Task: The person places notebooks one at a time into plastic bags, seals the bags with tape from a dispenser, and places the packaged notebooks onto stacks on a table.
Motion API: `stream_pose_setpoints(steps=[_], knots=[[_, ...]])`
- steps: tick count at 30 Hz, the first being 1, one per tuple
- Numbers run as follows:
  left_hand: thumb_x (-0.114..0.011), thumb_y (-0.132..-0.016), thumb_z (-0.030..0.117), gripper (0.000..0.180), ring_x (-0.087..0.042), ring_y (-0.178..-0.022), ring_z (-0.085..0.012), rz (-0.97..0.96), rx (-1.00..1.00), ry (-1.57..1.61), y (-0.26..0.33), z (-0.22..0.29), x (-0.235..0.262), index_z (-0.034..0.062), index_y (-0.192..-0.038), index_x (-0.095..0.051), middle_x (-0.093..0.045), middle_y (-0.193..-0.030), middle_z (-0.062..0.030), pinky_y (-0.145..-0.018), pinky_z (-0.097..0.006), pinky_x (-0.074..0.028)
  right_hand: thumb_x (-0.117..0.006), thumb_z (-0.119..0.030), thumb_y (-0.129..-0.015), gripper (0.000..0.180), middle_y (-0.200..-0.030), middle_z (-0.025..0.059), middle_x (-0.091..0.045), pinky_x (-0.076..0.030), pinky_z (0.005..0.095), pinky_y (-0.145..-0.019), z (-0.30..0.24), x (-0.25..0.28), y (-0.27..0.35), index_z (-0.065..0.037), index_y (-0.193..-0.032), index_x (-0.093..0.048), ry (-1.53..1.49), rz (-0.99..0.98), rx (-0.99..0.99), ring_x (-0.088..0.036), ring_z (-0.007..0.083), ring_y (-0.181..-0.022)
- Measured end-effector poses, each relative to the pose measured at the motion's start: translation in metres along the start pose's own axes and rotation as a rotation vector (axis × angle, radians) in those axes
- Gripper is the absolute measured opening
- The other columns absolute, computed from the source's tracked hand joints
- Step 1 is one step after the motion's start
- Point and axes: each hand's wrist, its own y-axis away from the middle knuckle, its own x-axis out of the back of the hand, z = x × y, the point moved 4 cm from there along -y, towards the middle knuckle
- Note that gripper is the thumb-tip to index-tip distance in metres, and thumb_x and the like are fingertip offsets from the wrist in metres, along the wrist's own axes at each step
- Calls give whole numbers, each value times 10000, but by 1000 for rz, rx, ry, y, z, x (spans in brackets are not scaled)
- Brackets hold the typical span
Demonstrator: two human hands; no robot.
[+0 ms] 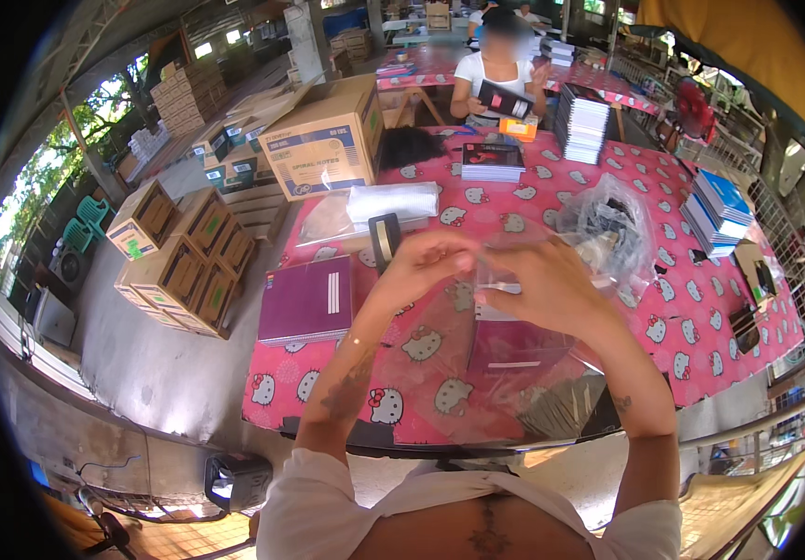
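Observation:
A purple notebook [519, 353] lies in front of me, partly covered by a clear plastic bag [449, 331]. Above it, my left hand [428, 263] has its thumb and fingers brought together, apparently on the thin plastic; the exact grip is hard to see. My right hand [544, 283] hovers over the notebook's upper end, fingers bent and thumb apart from the forefinger. To the left rests a stack of purple spiral notebooks [306, 301]. Just beyond my left hand stands a tape roll or dispenser [385, 241].
Across the pink patterned table [421, 345], a person [496, 75] holds a dark notebook. Crumpled plastic [612, 229], a folded white bundle [393, 201], notebook stacks [581, 121] and blue notebooks [718, 210] surround my work area. Cartons [323, 138] stand at the left.

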Motion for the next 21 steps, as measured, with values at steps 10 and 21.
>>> stream_pose_setpoints(steps=[10, 21], knots=[[-741, -875, 246, 158, -408, -1284, -265, -252, -196, -521, -56, 6, -20, 160, -1007, -750, -469, -1325, -93, -1026, -391, -379, -744, -288, -773, 228, -817, 58, -721, -484, 414, -804, 32, 14, 59, -155, -958, -757, -17, -572, -62, -682, 265, -836], [-776, -824, 273, 74, -139, -1470, -395, -63, -280, -767, -56, -31, -73, 274, -897, -766, -176, -1613, -174, -1166, -542, -107, -893, -389, -613, 597, -1136, 79, -621, -418, 410, -940, 123, 46, 148, -104, -1065, -627, -394, 515, -357, -566, 291, -1054]])
